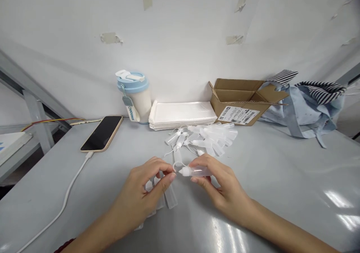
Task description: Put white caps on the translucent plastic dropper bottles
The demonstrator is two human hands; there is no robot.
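My right hand grips a small clear squeeze bottle on its side, its white cone tip pointing left. A thin white strap loops from the bottle's neck to my left hand. There, thumb and forefinger pinch the strap's end at the tip; the small cap there is mostly hidden by the fingers. Under and beside my left hand lie several translucent bottles, partly covered. Beyond both hands is a loose pile of similar bottles, some with white tips and straps.
At the back stand a cream cup with a blue lid, stacked white trays and an open cardboard box. A blue cloth bag lies at right. On the left a phone is plugged into a white cable.
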